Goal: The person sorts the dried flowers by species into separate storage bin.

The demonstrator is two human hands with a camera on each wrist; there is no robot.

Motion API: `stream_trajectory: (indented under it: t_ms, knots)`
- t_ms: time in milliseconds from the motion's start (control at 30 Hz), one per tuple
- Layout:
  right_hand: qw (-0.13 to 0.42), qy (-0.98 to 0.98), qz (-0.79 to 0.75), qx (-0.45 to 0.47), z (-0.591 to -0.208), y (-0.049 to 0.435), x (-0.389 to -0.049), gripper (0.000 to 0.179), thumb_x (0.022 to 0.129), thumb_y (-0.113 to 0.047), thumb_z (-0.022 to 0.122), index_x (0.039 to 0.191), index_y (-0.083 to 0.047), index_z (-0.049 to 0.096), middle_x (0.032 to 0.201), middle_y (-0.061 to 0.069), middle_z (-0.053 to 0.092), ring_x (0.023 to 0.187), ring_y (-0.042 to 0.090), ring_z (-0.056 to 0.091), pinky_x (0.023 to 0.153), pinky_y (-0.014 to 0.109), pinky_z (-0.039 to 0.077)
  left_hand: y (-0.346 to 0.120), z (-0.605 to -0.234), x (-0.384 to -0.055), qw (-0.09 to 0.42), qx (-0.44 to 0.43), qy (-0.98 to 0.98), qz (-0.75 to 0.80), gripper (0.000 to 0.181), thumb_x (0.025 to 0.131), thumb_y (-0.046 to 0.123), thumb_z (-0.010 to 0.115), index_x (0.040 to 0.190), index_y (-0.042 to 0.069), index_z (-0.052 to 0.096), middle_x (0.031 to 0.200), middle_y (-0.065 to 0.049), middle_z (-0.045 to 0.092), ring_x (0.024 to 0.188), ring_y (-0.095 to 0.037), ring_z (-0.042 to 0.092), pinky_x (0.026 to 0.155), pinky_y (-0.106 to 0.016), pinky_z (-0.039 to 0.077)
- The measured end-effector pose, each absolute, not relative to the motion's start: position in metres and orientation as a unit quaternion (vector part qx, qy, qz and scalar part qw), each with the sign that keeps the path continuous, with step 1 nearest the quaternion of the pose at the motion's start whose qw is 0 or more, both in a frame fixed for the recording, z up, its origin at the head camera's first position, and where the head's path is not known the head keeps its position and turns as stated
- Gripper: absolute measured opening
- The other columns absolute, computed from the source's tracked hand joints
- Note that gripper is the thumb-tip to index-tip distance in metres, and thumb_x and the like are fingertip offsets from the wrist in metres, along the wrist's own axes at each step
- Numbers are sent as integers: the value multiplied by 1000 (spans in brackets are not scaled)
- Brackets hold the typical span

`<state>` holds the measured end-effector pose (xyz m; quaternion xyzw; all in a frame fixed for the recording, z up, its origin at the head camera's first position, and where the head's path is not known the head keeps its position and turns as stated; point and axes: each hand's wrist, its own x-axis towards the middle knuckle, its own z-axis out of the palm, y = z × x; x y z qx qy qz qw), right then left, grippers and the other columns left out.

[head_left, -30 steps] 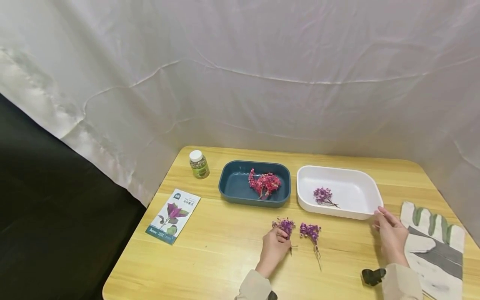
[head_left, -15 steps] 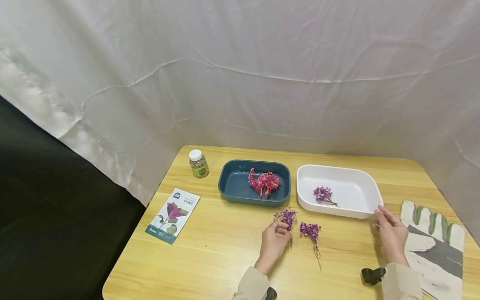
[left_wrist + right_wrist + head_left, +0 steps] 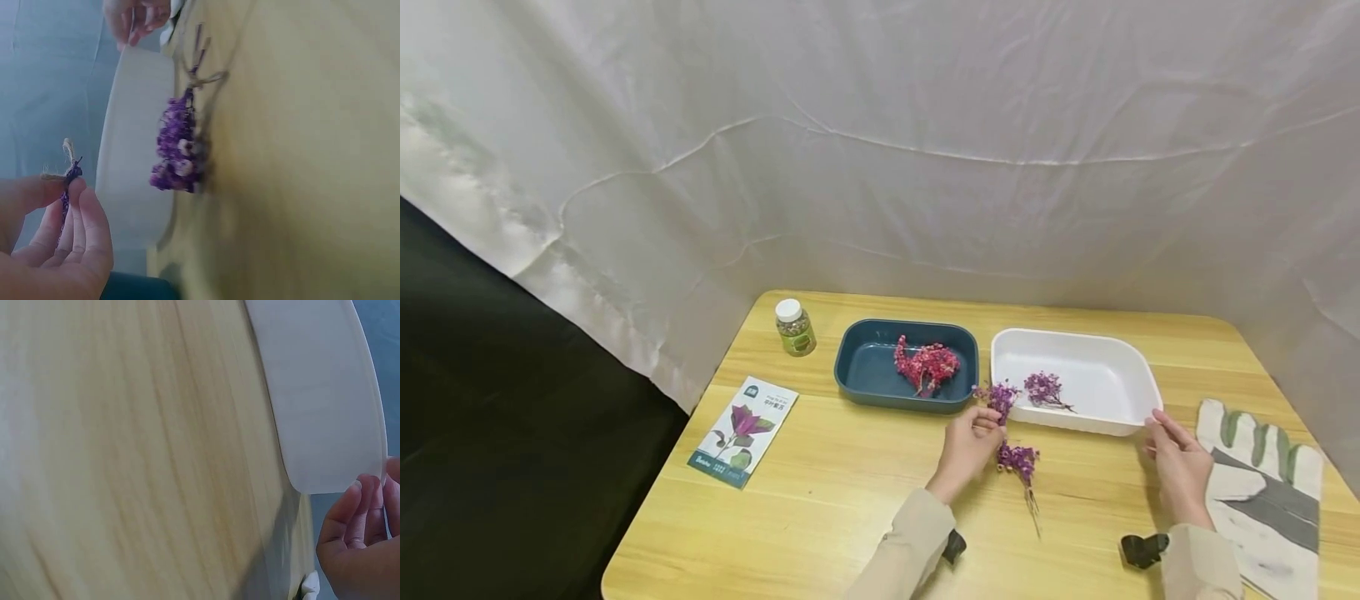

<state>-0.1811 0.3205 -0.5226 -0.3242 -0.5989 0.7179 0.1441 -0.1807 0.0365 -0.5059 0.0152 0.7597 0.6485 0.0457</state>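
Observation:
My left hand (image 3: 967,450) pinches a small bunch of purple dried flowers (image 3: 1002,398) by its stems, the blossoms overlapping the near left edge of the white tray (image 3: 1108,387). In the left wrist view, twine (image 3: 69,149) shows around the stems between thumb and fingers. My right hand (image 3: 1180,473) pinches the tray's near right corner; the right wrist view shows fingertips (image 3: 369,484) at the rim. Inside the tray lies another purple bunch (image 3: 1043,388). A further twine-tied purple bunch (image 3: 177,140) rests on the wooden table, just right of my left hand in the head view.
Left of the white tray stands a dark blue tray (image 3: 867,367) with red dried flowers (image 3: 928,365). A white-capped jar (image 3: 795,327) and a seed packet (image 3: 743,431) sit at the left. Gardening gloves (image 3: 1262,500) lie by my right arm.
My left hand has lifted its purple bunch and carried it forward and right, to the white tray's edge. The right hand has stayed on the tray's corner.

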Motion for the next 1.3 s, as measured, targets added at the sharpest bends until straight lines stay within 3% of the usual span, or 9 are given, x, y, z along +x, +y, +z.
stream_trajectory:
  t_ms: [433, 867, 1067, 1300]
  knots:
    - [147, -611, 708, -322, -523, 321, -182, 16, 92, -18, 66, 94, -32, 74, 70, -27, 65, 61, -4, 57, 56, 9, 49, 50, -504, -220, 42, 28, 779, 625, 19, 85, 9, 71, 104, 6, 70, 87, -4, 69, 71, -4, 60, 66, -18, 50]
    - [152, -606, 712, -321, -523, 319, -182, 18, 91, -17, 67, 88, -34, 74, 69, -25, 65, 58, -5, 58, 55, 9, 48, 55, -504, -231, 24, 21, 792, 610, 21, 90, 15, 69, 109, 8, 72, 86, -4, 70, 72, -4, 61, 67, -18, 49]
    - [146, -613, 706, -324, -524, 320, -182, 15, 92, -19, 67, 95, -33, 74, 70, -26, 64, 59, -5, 58, 56, 9, 48, 53, -506, -230, 25, 35, 788, 615, 25, 91, 17, 66, 113, 6, 71, 89, -4, 70, 72, -2, 57, 68, -18, 48]
    - [142, -613, 704, -328, -524, 322, -182, 17, 91, -20, 67, 102, -31, 74, 70, -26, 64, 60, -5, 57, 56, 9, 48, 47, -513, -223, 46, 50, 771, 633, 28, 91, 16, 64, 117, 5, 68, 95, -9, 70, 78, -10, 66, 67, -17, 50]
